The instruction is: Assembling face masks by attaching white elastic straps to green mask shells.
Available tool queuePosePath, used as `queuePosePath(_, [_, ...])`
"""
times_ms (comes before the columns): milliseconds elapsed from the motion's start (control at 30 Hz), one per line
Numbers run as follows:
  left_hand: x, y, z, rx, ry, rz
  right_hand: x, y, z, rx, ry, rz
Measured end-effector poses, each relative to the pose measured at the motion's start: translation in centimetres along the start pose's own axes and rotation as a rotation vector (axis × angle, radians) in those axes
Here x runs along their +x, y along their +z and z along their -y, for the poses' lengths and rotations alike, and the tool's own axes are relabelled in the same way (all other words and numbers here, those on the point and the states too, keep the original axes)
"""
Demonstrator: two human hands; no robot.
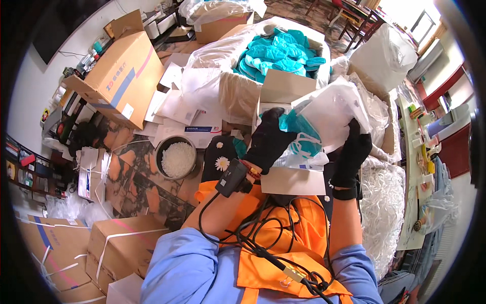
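Observation:
My left hand (273, 142), in a black glove, grips a teal face mask (301, 125) with white loops, over an open white carton (293, 181) on my lap. My right hand (351, 152), also gloved in black, pinches the edge of a translucent white plastic bag (331, 114). The bag lies against the mask's upper right side; I cannot tell whether part of the mask is inside it. Clear packaging shows in the carton below the mask. Beyond my hands, a large plastic-lined box (228, 96) holds a heap of teal masks (281, 53).
A grey bucket (175, 172) of white pieces stands left of my knees. A tall brown carton (124, 76) is farther left, with strapped cartons (119, 243) near me. To my right are a sack of white strands (382, 213) and a cluttered bench (412, 202). Cables (268, 243) cross my orange apron.

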State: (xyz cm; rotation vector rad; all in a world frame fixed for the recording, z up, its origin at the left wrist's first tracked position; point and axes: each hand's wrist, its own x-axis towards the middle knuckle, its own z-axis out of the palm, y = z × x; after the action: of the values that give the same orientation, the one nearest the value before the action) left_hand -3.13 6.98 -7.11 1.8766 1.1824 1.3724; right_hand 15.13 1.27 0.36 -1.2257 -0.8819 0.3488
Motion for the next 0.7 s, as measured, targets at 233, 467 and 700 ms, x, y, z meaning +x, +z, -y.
queuePosePath(233, [1.9,-1.4,0.5,-0.333,-0.272,0.482,1.9,-3.6,-2.6,-0.272,-0.11,-0.016])
queuePosePath(467, [0.8,-1.6,2.2,0.368,-0.217,0.329,4.5,-7.3,-1.4,0.082,0.146,0.033])
queuePosePath(700, [2.1,-1.2,-2.4,-0.01,0.158,-0.02,2.4,-8.5,-4.4,0.103,0.151,0.308])
